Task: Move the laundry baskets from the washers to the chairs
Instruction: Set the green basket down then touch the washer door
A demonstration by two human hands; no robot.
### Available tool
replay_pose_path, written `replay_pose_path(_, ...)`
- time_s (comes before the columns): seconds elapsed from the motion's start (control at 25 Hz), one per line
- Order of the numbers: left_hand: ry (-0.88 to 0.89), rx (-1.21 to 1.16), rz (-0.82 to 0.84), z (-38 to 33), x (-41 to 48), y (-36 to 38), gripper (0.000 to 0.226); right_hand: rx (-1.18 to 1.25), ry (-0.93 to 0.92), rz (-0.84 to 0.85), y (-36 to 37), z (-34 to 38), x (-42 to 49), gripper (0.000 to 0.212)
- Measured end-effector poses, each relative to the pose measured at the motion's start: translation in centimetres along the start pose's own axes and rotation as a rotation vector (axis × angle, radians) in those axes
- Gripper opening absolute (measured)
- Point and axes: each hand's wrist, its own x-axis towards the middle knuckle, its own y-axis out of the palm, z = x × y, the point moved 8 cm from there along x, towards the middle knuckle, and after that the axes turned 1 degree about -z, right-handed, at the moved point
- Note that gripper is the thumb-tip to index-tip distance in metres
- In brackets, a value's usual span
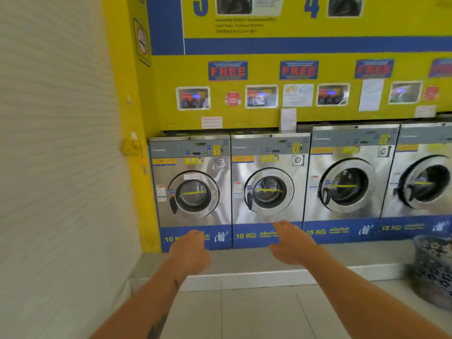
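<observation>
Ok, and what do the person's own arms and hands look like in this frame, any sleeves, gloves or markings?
Both arms are bare as far as the frame shows: no sleeves, gloves, watch or rings visible. The left hand and right hand are uncovered. The left forearm carries dark tattoo-like marks, one small near the wrist and a larger one lower down.

Silver washers (269,182), yellow-blue wall (166,104), seemingly dark perforated basket (433,272).

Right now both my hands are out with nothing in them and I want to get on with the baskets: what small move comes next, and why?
Probably turn right and step toward the basket. It is the only one in view, on the floor at the right edge by the 15 KG washers. Both the left hand and the right hand are empty and point at the 10 KG washers, well left of it.
</observation>
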Motion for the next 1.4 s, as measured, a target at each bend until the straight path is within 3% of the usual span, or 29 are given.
replay_pose_path(0.28,0.160,0.045,0.024,-5.6,16.7,3.0,0.015,0.015,0.115,-0.035,0.1,-7.4,12.8,0.048)
replay_pose_path(0.48,0.158,0.025,0.026,-10.7,29.3,7.2,0.039,0.048,0.109,-0.046,-0.1,-14.6,25.5,0.053)
replay_pose_path(0.64,0.115,0.030,0.040,-14.3,38.7,9.8,0.036,0.045,0.092,-0.029,-0.9,-19.4,35.7,0.051)
replay_pose_path(0.8,0.070,0.020,0.073,-16.2,47.8,12.4,0.049,0.030,0.079,0.021,-0.4,-22.4,44.6,0.056)
replay_pose_path(1.12,0.138,-0.051,0.051,-20.2,68.8,16.5,0.036,0.058,0.096,-0.019,-0.2,-27.6,63.4,0.053)
replay_pose_path(1.28,0.191,-0.078,0.103,-23.3,78.6,19.1,0.010,0.102,0.148,-0.013,0.3,-31.5,71.7,0.051)
replay_pose_path(1.4,0.182,-0.128,0.113,-25.8,84.6,21.6,0.014,0.117,0.136,-0.001,1.5,-34.6,78.1,0.046)
